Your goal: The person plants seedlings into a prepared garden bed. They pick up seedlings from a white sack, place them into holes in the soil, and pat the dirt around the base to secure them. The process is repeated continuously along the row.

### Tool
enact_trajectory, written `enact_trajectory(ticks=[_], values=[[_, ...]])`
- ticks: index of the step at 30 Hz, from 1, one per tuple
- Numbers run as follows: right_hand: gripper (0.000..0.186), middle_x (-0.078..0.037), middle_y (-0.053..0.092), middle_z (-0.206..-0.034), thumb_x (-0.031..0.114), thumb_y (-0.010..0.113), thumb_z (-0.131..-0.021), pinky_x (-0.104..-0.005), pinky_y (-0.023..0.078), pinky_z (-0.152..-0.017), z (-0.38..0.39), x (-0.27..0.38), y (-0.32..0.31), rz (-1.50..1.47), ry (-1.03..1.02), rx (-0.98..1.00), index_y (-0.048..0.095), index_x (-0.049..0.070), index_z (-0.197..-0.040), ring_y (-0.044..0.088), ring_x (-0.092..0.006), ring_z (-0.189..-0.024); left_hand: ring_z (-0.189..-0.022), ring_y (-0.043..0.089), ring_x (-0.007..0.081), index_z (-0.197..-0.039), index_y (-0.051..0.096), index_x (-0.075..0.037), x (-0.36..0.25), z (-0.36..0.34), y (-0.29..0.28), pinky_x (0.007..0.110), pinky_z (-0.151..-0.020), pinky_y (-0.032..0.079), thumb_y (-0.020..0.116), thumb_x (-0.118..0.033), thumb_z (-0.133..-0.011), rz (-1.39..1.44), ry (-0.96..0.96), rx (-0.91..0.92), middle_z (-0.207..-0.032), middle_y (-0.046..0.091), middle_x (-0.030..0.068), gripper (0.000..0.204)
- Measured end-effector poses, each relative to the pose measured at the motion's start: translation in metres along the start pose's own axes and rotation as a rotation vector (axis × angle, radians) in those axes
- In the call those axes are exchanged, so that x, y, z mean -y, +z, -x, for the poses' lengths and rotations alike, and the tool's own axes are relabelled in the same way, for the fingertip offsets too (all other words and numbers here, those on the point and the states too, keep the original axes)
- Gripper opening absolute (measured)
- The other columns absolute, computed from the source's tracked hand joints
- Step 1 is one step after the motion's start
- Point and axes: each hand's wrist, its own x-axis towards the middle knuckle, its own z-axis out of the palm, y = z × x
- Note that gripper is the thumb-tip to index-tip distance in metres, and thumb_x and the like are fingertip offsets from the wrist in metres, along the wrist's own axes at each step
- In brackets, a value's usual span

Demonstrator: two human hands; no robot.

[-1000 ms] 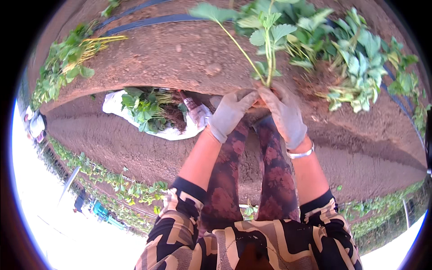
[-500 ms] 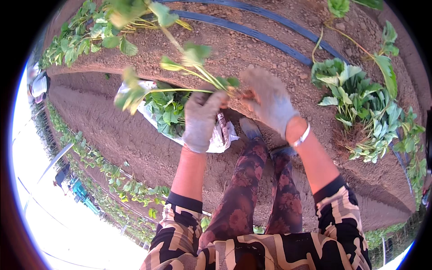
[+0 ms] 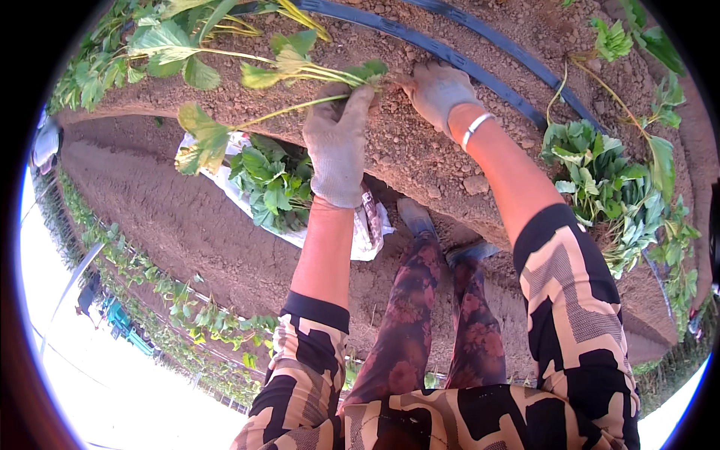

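My left hand [image 3: 336, 146], in a dirty pale work glove, is closed on a young strawberry plant [image 3: 322, 73] just above the soil bed. The plant lies almost level, its long stems and leaves pointing left and its reddish roots to the right. At the root end, my gloved right hand [image 3: 441, 94] has its fingers curled in and seems to grip the root tips; its fingertips are partly hidden. Below my left hand, a white sack [image 3: 369, 238] lies in the furrow with more leafy plants [image 3: 271, 184] in it.
Two dark drip tapes [image 3: 450, 54] run along the raised soil bed [image 3: 420, 161]. A heap of strawberry plants [image 3: 600, 180] lies on the right. Leafy plants [image 3: 97, 71] grow at the upper left. My boots [image 3: 415, 216] stand in the furrow below the bed.
Both hands have moved up and away from me with the plant, closer to the drip tapes. The right hand has turned and its fingers have curled in.
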Motion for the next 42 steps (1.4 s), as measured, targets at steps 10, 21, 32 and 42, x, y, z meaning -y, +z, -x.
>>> enact_trajectory(ticks=[10,21,32,42], values=[[0.046,-0.013,0.060,-0.122,0.039,0.035,-0.099,-0.0368,0.058,-0.078,0.006,0.002,-0.018,-0.384,0.035,0.136,0.052,0.008,-0.128,0.064,-0.0284,-0.099,-0.083,0.063,0.0136,-0.111,0.060,0.001,0.033,-0.042,0.016,0.026,-0.076,0.051,0.061,-0.003,-0.088,0.054,-0.009,0.073,-0.096,0.066,0.0079,0.024],[0.036,-0.016,0.063,-0.102,0.031,0.038,-0.098,-0.0424,0.051,-0.085,0.020,-0.035,-0.018,-0.296,-0.043,-0.686,0.057,0.007,-0.116,0.063,-0.0318,-0.095,-0.086,0.062,0.0231,-0.103,0.064,0.000,0.067,-0.072,0.023,0.032,-0.080,0.045,0.070,-0.021,-0.083,-0.832,0.307,0.123,-0.091,0.067,0.0135,0.029],[0.045,-0.010,0.047,-0.136,0.032,0.043,-0.095,-0.0454,0.031,-0.107,0.017,-0.017,0.041,-0.036,-0.044,-0.600,0.045,0.012,-0.135,0.039,-0.0283,-0.131,-0.095,0.061,0.0327,-0.102,0.063,-0.007,0.065,-0.072,0.018,0.047,-0.083,0.046,0.061,-0.033,-0.083,-1.346,0.413,0.214,-0.101,0.065,0.0134,0.032],[0.043,-0.011,0.050,-0.130,0.031,0.044,-0.094,-0.0440,0.035,-0.103,0.012,-0.031,0.041,-0.028,-0.042,-0.572,0.047,0.009,-0.131,0.043,-0.0292,-0.126,-0.110,0.053,0.0353,-0.114,0.059,-0.006,0.056,-0.062,0.026,0.044,-0.092,0.043,0.065,-0.028,-0.081,-1.227,0.347,0.134,-0.119,0.058,0.0151,0.040]])
